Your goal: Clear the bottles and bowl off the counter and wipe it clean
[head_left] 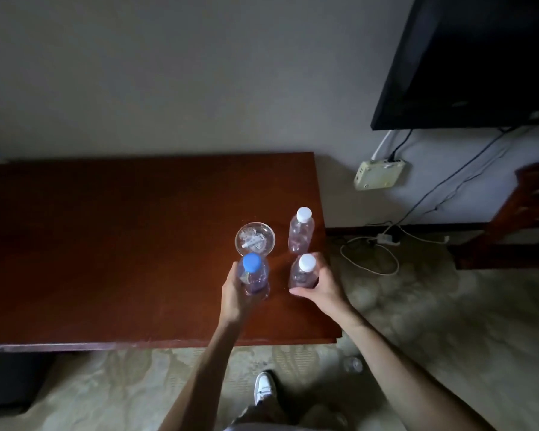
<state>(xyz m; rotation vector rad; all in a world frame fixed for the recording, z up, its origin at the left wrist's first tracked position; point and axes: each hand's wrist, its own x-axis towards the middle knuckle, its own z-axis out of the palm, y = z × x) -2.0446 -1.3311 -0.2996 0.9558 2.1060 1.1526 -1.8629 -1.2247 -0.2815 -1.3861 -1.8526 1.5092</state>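
You have three clear plastic bottles on the counter: one blue-capped bottle and two white-capped, the nearer white-capped bottle and the farther white-capped bottle. One glass bowl stands on the same surface. One further bottle on the carpet lies below the counter's edge, too dim to describe. Two hands are in view, your left hand and your right hand.
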